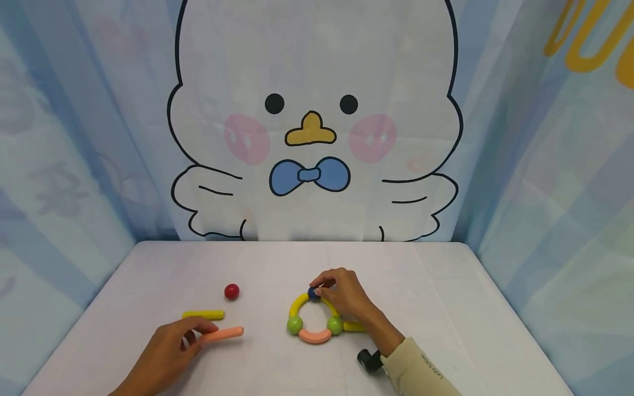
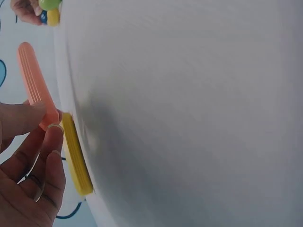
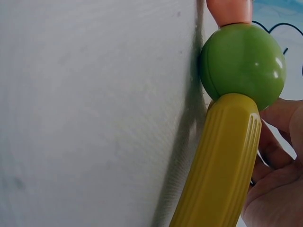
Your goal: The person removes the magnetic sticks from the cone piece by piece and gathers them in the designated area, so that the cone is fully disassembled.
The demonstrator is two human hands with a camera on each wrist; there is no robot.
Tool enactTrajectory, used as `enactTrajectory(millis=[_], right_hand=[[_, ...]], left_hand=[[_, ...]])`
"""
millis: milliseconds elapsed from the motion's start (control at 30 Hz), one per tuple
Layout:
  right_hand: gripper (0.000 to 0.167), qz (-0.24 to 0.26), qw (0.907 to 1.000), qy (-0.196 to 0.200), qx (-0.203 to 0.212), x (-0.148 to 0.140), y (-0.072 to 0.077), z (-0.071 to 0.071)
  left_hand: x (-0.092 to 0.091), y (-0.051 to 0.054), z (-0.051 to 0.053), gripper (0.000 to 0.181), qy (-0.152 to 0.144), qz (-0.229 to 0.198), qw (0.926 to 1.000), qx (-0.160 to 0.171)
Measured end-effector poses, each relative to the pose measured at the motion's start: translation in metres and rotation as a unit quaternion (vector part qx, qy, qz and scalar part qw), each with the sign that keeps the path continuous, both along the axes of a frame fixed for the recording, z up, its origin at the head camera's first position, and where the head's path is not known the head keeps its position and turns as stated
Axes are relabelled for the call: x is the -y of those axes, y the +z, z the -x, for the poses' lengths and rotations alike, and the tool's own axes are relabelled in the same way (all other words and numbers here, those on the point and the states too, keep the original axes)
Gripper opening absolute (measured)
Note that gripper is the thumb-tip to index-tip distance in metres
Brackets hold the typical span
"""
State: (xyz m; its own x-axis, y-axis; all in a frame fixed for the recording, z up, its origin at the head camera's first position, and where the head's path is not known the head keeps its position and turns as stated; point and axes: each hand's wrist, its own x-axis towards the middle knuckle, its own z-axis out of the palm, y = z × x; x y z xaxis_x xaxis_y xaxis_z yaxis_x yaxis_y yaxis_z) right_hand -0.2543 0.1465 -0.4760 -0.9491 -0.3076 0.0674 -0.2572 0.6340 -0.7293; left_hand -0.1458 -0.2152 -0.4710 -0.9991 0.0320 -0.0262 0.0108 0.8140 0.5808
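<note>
My left hand (image 1: 165,352) pinches one end of a straight salmon rod (image 1: 230,333) between thumb and fingertips; its ribbed side faces the left wrist view. Just beyond that hand lies a straight yellow rod (image 1: 210,314). On the table, my right hand (image 1: 349,297) pinches a dark blue ball (image 1: 312,295) at the top of a ring. Two curved yellow pieces (image 1: 298,303), a left green ball (image 1: 294,325), a right green ball (image 1: 335,325) and a curved salmon piece (image 1: 315,337) form the rest. The right fingers partly cover the blue ball.
A red ball (image 1: 231,291) sits behind the left yellow rod. Another yellow rod (image 1: 354,326) lies by the right green ball, partly behind the right forearm; whether they join I cannot tell. A black device (image 1: 369,360) is at the right wrist. A printed curtain (image 1: 317,66) hangs behind the white table (image 1: 267,374).
</note>
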Motion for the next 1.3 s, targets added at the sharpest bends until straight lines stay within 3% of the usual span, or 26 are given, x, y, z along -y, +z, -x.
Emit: enactTrajectory(millis=[200,467,700,1100,1300], right_hand=[[0.017,-0.003,1.0,0.0,0.001,-0.001,0.0,0.001],[0.018,0.001,1.0,0.004,-0.003,-0.002,0.0,0.001],[0.017,0.001,0.9999,0.01,-0.011,-0.002,-0.001,0.001],[0.017,0.004,1.0,0.007,-0.001,-0.001,0.002,0.001],[0.017,0.0,0.9999,0.01,-0.001,-0.001,0.002,0.001]], left_hand=[[0.019,0.002,-0.001,0.029,0.003,0.025,0.9996,0.009],[0.046,0.002,0.0,0.027,-0.013,0.074,0.9972,0.007],[0.062,-0.003,0.0,0.017,-0.028,0.078,0.9965,0.01],[0.065,-0.006,0.002,0.018,-0.032,0.13,0.991,0.0],[0.062,-0.002,0.0,0.016,-0.037,0.145,0.9888,0.0]])
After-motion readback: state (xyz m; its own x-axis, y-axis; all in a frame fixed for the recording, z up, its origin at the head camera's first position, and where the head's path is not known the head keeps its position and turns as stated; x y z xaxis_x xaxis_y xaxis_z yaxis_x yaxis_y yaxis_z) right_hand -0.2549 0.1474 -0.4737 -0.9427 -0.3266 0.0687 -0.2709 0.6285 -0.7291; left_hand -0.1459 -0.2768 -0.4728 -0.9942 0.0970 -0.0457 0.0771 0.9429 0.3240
